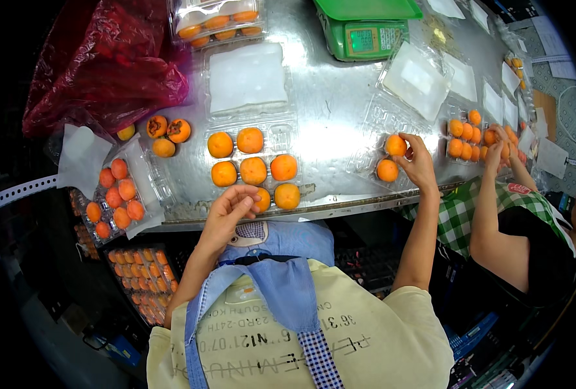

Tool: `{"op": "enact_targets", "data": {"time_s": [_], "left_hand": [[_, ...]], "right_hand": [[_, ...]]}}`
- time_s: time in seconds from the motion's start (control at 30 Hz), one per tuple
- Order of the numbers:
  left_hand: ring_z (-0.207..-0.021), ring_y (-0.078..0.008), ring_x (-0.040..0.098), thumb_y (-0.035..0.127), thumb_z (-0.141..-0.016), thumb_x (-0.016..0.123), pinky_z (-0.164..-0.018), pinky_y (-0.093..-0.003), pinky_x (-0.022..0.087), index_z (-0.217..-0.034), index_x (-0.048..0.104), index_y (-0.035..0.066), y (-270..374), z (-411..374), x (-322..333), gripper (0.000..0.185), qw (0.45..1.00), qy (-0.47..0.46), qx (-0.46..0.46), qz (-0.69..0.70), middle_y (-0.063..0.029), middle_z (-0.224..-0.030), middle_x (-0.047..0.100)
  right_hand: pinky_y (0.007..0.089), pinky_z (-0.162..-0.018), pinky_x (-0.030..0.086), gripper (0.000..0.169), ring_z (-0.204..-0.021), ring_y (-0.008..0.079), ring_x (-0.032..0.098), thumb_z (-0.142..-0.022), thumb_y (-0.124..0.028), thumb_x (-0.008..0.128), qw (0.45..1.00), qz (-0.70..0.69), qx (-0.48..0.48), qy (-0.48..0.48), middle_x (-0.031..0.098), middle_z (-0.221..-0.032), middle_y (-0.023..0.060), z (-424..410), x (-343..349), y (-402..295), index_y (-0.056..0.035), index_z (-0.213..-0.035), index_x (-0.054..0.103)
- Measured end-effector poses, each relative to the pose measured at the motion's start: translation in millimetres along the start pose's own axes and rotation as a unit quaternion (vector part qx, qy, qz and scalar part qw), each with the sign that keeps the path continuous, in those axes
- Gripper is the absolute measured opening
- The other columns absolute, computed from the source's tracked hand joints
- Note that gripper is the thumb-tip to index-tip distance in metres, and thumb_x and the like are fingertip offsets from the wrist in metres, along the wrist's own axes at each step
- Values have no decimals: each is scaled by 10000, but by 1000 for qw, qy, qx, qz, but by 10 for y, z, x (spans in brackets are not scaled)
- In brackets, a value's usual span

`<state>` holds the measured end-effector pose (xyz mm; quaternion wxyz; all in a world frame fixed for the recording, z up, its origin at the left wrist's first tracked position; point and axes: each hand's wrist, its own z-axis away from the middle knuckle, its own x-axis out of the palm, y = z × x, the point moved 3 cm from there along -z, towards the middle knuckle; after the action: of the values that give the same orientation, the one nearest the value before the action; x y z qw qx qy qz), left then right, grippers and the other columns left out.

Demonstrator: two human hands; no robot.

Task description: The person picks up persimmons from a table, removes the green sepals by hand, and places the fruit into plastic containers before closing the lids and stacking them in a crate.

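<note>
My left hand (232,206) reaches over the near edge of the open clear plastic clamshell tray (280,133), its fingers at an orange persimmon (262,199) in the near row; whether it grips it is unclear. Several persimmons sit in that tray's cups, and a white pad (246,78) lies in its lid. On the right, my right hand (417,158) has thumb and fingers around a persimmon (396,145) at a second clear tray (366,163). Another persimmon (387,170) sits just below it in that tray, whose lid holds a white pad (417,80).
A green scale (370,41) stands at the back. Loose persimmons (164,147) lie beside a red plastic bag (108,68). A filled tray (117,194) is at far left, stacked crates (144,282) below. A co-worker's hands (499,148) handle fruit on the right.
</note>
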<state>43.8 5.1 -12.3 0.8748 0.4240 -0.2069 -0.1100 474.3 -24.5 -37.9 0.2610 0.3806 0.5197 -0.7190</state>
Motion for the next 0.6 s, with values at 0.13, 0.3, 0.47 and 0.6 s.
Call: {"op": "enact_targets", "data": {"time_s": [0.13,0.3,0.47,0.6], "left_hand": [[-883,-101,581,143,-961,527,-778,-247,471,-1168,564,39,-8,-6,-7,235,1000,0,-1,2,-44,-1030,624],[-898,-117,585,175,-966,516,-791,-264,476,-1172,561,41,-19,3,-28,250,1000,-3,6,-4,-54,-1031,608],[-900,-121,592,187,-968,515,-790,-270,484,-1174,561,29,-40,27,-175,263,999,33,13,9,-55,-1031,609],[-892,-123,597,188,-966,524,-784,-266,486,-1172,563,29,-93,60,-388,263,997,64,33,27,-60,-1031,615]], "right_hand": [[298,-708,486,546,-729,176,540,-675,-58,762,999,-27,-13,32,579,-1107,80,51,34,44,-54,-1186,571],[263,-635,463,516,-664,146,505,-701,-43,740,992,-14,-21,127,578,-1097,83,115,-43,-232,-47,-1187,570],[248,-583,445,431,-617,122,495,-721,-43,745,988,-89,-62,112,622,-979,48,204,396,-838,-45,-1128,604],[287,-609,471,416,-647,180,528,-718,-87,752,984,-99,-151,3,622,-984,69,255,874,-1445,-66,-1108,609]]}}
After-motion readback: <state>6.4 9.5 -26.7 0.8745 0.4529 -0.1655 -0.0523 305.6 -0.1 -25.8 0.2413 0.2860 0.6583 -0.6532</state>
